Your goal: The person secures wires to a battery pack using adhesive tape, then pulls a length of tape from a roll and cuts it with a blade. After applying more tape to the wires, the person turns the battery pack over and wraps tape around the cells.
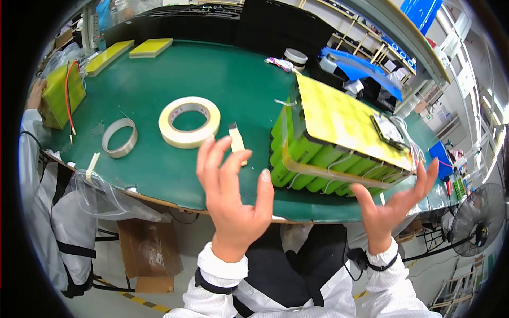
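A battery pack [318, 164] of green cylindrical cells stands on the green table, right of the middle. A yellow board [339, 108] covers its top, with a small dark circuit board [389, 131] and white wires at the right end. Clear yellowish tape runs along its near side. My left hand [233, 201] is raised left of the pack, empty, fingers spread. My right hand [389, 209] is open at the pack's near right corner; whether it touches the pack, I cannot tell. Beyond my left fingers lies a small cream-handled tool [237, 139] with a dark tip.
A large roll of cream tape [168, 130] and a smaller roll [132, 139] lie to the left. At the far left a co-worker's hand [36, 94] touches a yellow pack [61, 98] with a red wire. Yellow slabs [151, 47] lie behind. A fan [477, 220] stands at right.
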A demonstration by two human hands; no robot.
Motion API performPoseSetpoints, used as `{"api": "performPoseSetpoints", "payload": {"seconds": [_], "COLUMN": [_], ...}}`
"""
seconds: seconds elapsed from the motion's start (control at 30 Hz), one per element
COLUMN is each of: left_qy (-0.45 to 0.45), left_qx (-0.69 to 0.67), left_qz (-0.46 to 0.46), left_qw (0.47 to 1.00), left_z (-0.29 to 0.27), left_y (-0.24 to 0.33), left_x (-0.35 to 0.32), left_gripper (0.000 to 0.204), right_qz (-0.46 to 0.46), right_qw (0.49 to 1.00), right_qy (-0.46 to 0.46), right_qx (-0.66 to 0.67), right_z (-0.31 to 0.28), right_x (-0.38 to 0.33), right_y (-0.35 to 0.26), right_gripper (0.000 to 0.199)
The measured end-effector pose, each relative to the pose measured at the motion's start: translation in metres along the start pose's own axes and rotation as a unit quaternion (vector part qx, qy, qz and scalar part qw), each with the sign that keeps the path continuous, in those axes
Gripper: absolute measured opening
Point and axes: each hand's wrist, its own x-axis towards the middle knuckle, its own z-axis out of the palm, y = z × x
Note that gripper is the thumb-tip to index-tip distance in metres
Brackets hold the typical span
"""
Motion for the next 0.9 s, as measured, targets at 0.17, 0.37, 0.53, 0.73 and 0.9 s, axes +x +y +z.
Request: {"api": "performPoseSetpoints", "payload": {"seconds": [0.17,0.37,0.53,0.73,0.9], "left_qy": [-0.057,-0.184,-0.184,-0.168,-0.141], "left_qx": [0.024,0.049,0.047,-0.002,0.060], "left_qz": [0.016,-0.013,-0.005,-0.009,-0.002], "left_qw": [0.998,0.982,0.982,0.986,0.988], "left_z": [0.001,0.010,0.016,0.023,0.027], "left_y": [0.008,0.040,0.033,0.030,0.031], "left_x": [0.000,-0.009,-0.006,-0.010,-0.016], "left_gripper": [0.042,0.067,0.064,0.061,0.058], "right_qz": [0.056,0.125,0.233,0.307,0.323], "right_qw": [0.997,0.988,0.969,0.940,0.924], "right_qy": [0.007,-0.089,-0.074,-0.088,-0.094], "right_qx": [0.061,0.008,0.042,0.117,0.182], "right_z": [-0.026,-0.047,-0.043,-0.051,-0.051], "right_x": [-0.044,-0.105,-0.101,-0.088,-0.080], "right_y": [0.029,0.024,0.027,0.050,0.066], "right_gripper": [0.069,0.060,0.048,0.016,0.010]}}
